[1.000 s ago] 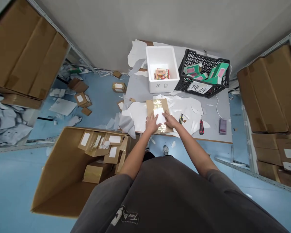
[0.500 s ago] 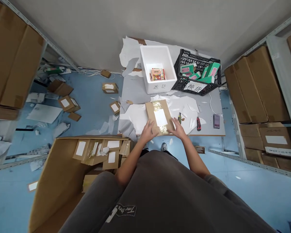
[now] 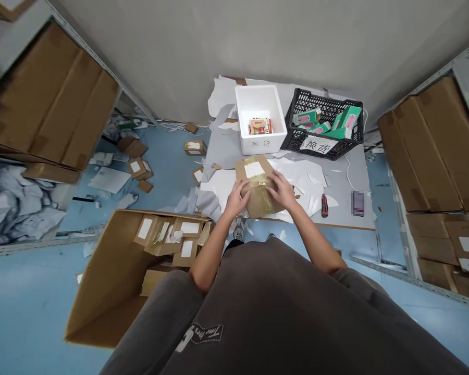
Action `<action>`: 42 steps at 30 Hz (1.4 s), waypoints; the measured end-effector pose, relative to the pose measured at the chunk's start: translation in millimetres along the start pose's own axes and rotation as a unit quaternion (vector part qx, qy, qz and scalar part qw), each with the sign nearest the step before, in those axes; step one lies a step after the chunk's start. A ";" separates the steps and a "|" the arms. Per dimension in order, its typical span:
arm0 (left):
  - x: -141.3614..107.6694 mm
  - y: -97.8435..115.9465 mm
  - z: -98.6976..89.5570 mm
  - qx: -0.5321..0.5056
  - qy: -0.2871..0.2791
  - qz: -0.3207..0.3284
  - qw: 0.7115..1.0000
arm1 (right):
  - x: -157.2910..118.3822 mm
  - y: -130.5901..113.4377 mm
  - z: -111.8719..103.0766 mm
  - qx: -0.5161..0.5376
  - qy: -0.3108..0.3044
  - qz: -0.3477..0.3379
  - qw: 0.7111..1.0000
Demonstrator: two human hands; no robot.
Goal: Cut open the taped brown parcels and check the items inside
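Observation:
A brown cardboard box (image 3: 262,200) with shiny clear tape and a white label is between my hands at the table's front edge. It looks tipped up, so a taped side faces me and the labelled face lies beyond. My left hand (image 3: 237,200) grips its left side, with the thumb toward the taped side. On the right side, my right hand (image 3: 282,191) holds it with the fingers over the upper edge. A red-and-black utility knife (image 3: 324,205) lies on the table to the right.
Behind the box stand a white foam bin (image 3: 262,146) holding small colourful packs and a black crate (image 3: 293,125) with green boxes. Torn white paper (image 3: 305,172) covers part of the table. A large open carton (image 3: 101,276) of parcels is at my left; shelves flank both sides.
The box has tipped up, turning its label away and a taped side toward me. Both hands have shifted along its sides. The view has swung left. A yellow-and-black cutter no longer shows.

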State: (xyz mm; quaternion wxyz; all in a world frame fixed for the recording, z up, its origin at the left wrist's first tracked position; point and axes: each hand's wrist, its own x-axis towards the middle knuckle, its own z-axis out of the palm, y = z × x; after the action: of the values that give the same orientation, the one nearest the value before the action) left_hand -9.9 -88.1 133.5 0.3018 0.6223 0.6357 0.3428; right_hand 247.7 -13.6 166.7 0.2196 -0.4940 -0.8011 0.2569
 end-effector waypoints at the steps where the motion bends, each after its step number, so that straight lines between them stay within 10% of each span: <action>1: 11.4 7.1 -8.3 0.002 0.025 -0.008 1.000 | 17.3 -5.3 -8.8 -0.006 0.008 -0.003 1.000; 6: 67.4 25.2 -8.7 0.058 0.085 -0.125 0.987 | 83.4 -18.3 -10.4 -0.054 -0.048 0.068 0.995; 11: 98.5 30.2 9.7 0.047 0.050 -0.168 0.983 | 93.9 -3.8 4.7 -0.069 -0.054 0.154 0.984; 17: 38.9 27.8 10.6 0.113 -0.049 -0.011 0.992 | 33.2 34.5 -24.5 -0.022 -0.085 0.052 0.995; 24: 2.6 22.2 27.9 0.042 -0.102 0.021 0.994 | -26.8 31.2 -2.4 0.012 -0.098 0.053 0.994; 34: 63.4 26.6 -12.7 0.034 0.089 -0.095 0.991 | 76.3 14.2 -26.8 0.002 -0.044 0.025 0.999; 38: 94.3 5.7 13.3 0.012 0.047 -0.171 0.984 | 112.6 17.9 13.3 0.001 -0.093 0.114 0.989; 42: 70.6 -15.9 38.9 0.001 -0.047 -0.147 0.988 | 93.6 26.7 43.3 -0.005 -0.136 0.128 0.982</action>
State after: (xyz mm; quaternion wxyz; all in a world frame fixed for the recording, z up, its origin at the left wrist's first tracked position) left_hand 9.3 -15.1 101.0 0.3780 0.5379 0.7055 0.2647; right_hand 200.7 72.8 125.6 0.0711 -0.5540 -0.7547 0.3442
